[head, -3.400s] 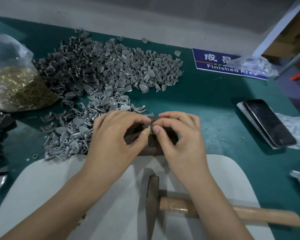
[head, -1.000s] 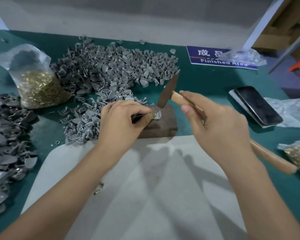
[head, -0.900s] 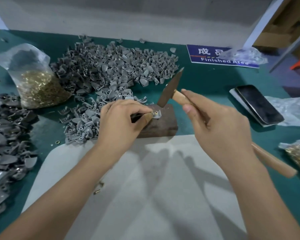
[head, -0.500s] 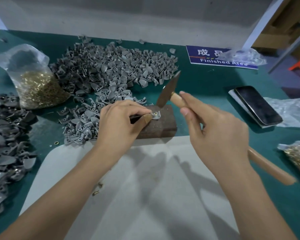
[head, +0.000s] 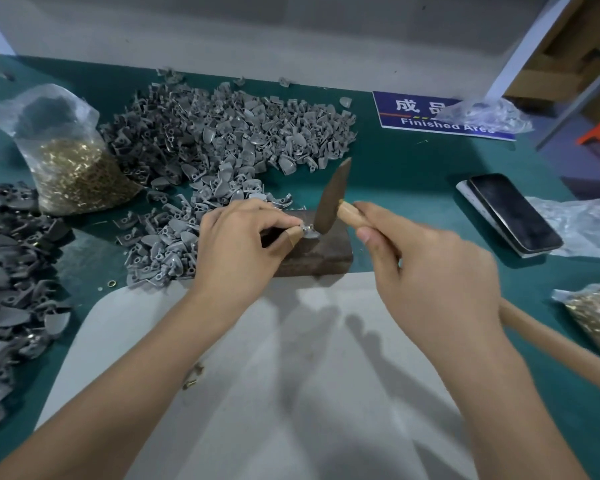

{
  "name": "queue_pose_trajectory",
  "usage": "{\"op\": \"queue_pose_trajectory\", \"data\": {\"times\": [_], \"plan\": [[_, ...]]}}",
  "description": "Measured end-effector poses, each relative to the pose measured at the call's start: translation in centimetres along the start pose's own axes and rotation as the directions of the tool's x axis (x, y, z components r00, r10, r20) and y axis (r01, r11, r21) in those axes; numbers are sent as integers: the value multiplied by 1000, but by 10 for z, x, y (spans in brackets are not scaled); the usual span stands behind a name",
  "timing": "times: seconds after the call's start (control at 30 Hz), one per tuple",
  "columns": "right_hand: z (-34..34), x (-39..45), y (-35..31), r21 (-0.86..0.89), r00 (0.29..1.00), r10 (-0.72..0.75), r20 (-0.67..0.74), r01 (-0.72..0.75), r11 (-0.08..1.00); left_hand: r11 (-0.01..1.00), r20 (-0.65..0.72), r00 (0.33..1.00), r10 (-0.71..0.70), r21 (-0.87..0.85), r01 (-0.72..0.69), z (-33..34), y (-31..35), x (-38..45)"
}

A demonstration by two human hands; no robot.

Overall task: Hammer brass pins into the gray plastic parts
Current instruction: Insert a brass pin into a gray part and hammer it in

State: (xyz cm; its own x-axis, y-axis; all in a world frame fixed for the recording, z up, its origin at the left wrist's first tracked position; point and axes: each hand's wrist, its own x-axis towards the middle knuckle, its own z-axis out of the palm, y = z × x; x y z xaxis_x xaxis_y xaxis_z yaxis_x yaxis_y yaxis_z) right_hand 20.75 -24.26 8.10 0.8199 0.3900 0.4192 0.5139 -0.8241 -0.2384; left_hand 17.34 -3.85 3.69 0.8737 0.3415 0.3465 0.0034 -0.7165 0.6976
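Left hand (head: 238,244): pinches gray part (head: 310,233) on dark block (head: 321,252), tabletop (head: 406,174) centre.
Right hand (head: 433,271): grips hammer (head: 329,199), head at the part.
Risk: glancing blow likely bends the pin or strikes the fingertips (head: 293,237) beside it.
Unclear: pin too small to make out; handle end cut off.

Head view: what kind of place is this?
Likely a small factory assembly bench: a "Finished Area" sign on the green table, a heap of gray plastic parts, a bag of brass pins, and a hammer working over a block.
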Motion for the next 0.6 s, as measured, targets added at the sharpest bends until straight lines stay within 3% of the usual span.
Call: {"op": "queue_pose_trajectory", "data": {"times": [0.1, 0.23, 0.37, 0.5, 0.6], "plan": [[0, 0, -1, 57, 991, 64, -114, -57, 997, 1000, 1, 1000, 14, 3, -14, -1, 0, 0], [5, 0, -2, -4, 997, 16, 75, -16, 1000, 1000, -3, 1000, -1, 5, 1, 0, 2, -1], [5, -2, 0, 64, 986, 77, -148, -68, 996, 1000, 4, 1000, 20, 15, -20, -1, 1, 0], [11, -4, -2, 48, 998, 22, -60, -20, 999, 1000, 6, 1000, 16, 17, -16, -1, 2, 0], [11, -3, -2, 91, 982, 87, -168, -72, 993, 1000, 19, 1000, 24, 16, -24, -2, 1, 0]]}}
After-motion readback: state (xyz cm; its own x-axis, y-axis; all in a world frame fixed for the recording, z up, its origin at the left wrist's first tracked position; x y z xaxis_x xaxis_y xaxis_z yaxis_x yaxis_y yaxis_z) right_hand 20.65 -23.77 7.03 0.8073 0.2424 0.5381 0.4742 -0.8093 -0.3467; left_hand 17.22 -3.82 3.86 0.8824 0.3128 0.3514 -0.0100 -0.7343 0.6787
